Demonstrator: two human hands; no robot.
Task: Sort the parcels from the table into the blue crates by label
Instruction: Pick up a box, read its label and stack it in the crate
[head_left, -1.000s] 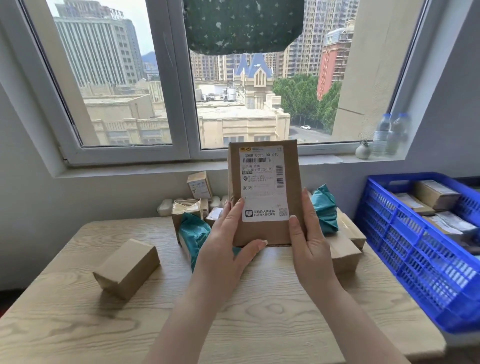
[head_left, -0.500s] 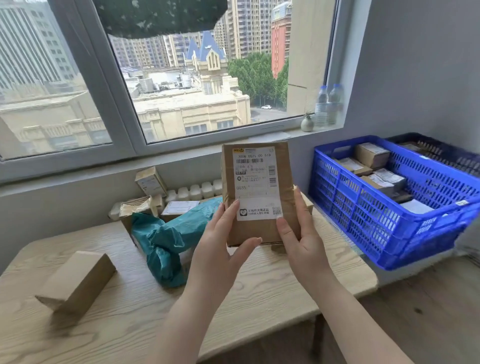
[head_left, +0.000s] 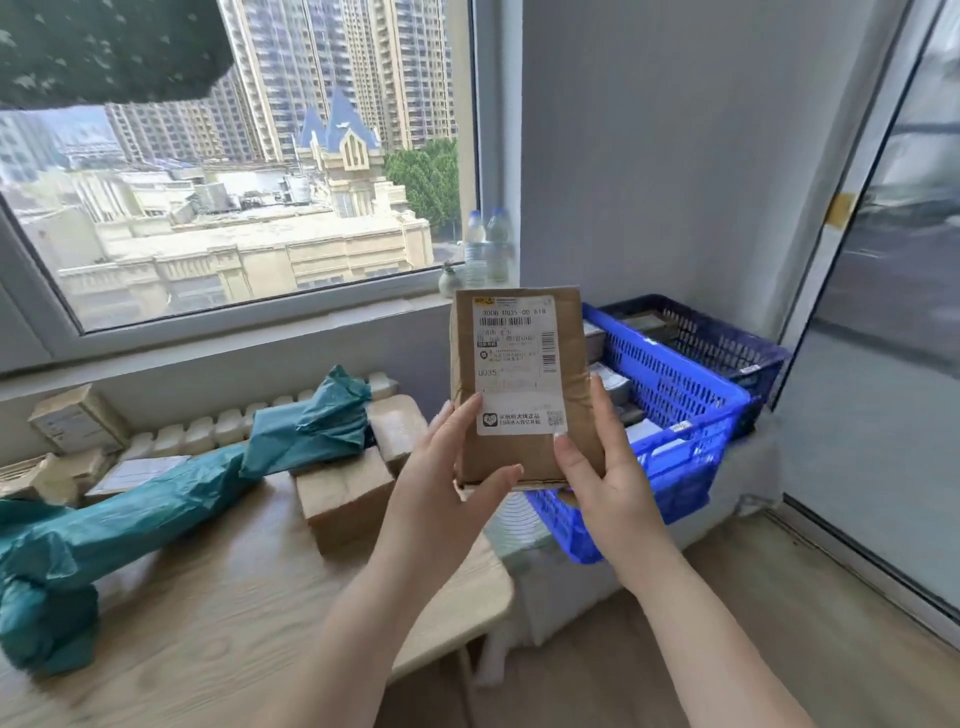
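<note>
You hold a flat brown parcel (head_left: 524, 387) upright in both hands, its white shipping label (head_left: 517, 364) facing you, in the air past the right end of the wooden table (head_left: 218, 613) and in front of the bright blue crate (head_left: 670, 415). Your left hand (head_left: 441, 483) grips the parcel's lower left edge, fingers running up its side and thumb hooked under the bottom; your right hand (head_left: 602, 473) grips the lower right edge, thumb pressed on the front face near the label's corner. The blue crate sits low beside the table with several labelled boxes inside, and a darker blue crate (head_left: 727, 338) stands just behind it. On the table lie a long teal-wrapped parcel (head_left: 156, 514), a second teal bundle (head_left: 317, 421) resting on a cardboard box (head_left: 345, 493), and more small boxes along the wall. Two water bottles (head_left: 485, 247) stand on the windowsill (head_left: 249, 338).
</note>
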